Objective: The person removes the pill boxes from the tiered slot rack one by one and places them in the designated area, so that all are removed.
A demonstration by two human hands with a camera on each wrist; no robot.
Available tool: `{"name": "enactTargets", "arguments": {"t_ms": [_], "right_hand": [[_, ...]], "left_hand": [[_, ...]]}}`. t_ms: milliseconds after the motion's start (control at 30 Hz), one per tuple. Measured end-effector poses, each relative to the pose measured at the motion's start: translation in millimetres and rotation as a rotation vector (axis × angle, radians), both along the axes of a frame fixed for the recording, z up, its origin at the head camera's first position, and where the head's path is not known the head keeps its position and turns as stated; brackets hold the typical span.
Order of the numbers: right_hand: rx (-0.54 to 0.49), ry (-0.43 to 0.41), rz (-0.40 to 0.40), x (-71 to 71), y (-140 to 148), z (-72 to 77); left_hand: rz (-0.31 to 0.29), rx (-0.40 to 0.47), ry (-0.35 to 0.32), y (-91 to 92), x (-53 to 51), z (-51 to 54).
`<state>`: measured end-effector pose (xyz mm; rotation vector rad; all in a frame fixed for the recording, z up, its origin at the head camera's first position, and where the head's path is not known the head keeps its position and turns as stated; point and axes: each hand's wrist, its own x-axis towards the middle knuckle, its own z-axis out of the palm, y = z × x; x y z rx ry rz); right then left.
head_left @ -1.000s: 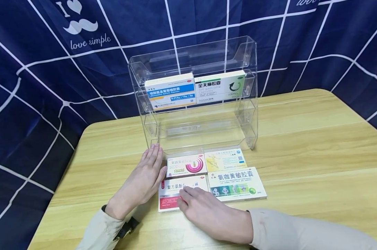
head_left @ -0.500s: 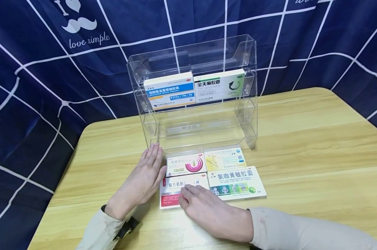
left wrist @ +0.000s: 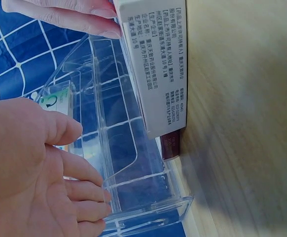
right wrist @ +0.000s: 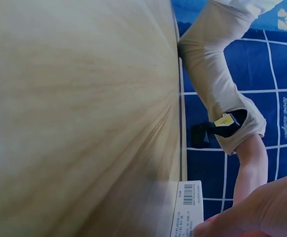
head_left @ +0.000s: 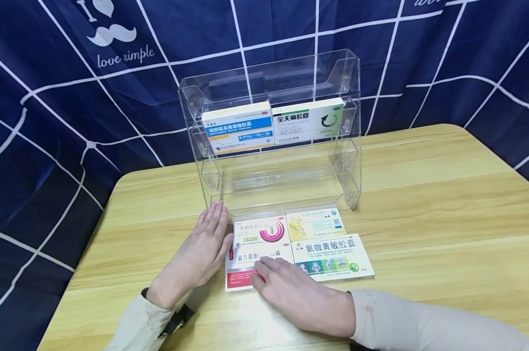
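At the near edge of the wooden table (head_left: 426,195), the right hand (head_left: 306,298) touches the red-and-white box (head_left: 240,265), its bent fingers together on the printed top face; the right wrist view shows the thumb at the near edge. The box lies flat, printed face up, its lettering upright toward the person. Its long axis runs left to right, roughly along the rack's front, the right end very slightly farther away.

Left of the boxes, the left hand (head_left: 194,256) stretches forward, fingers straight and side by side, with the thumb a little apart and beside the boxes' left ends. Whether it touches them cannot be told.

The green-banded box (head_left: 332,256) lies flat just right of the red-and-white one, also long side left to right. Behind this pair lie the pink-ringed box (head_left: 252,234), close against the red-and-white box's far edge, and the yellow-patterned box (head_left: 313,224) to its right.

Just beyond stands the clear tiered rack (head_left: 282,201). An upper pocket holds the blue-striped box (head_left: 238,129) on the left and the green-and-white box (head_left: 308,123) on the right, side by side, leaning back, fronts toward the person. Farthest hangs the navy curtain (head_left: 282,22) with white lines.
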<state>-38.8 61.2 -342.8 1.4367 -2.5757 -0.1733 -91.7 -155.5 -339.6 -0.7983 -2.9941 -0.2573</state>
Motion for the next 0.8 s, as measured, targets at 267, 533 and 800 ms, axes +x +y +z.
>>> {"name": "enactTargets", "arguments": {"t_ms": [267, 533, 800], "right_hand": [[-0.108, -0.132, 0.004, -7.0, 7.4, 18.9], [-0.463, -0.163, -0.158, -48.0, 45.9, 67.0], [-0.495, 0.022, -0.361, -96.5, 79.1, 102.0]], "left_hand": [[-0.004, 0.004, 0.000, -0.3, 0.0, 0.1], [-0.007, -0.009, 0.000, 0.5, -1.3, 1.1], [-0.004, -0.008, 0.000, 0.0, -0.6, 1.2]]}}
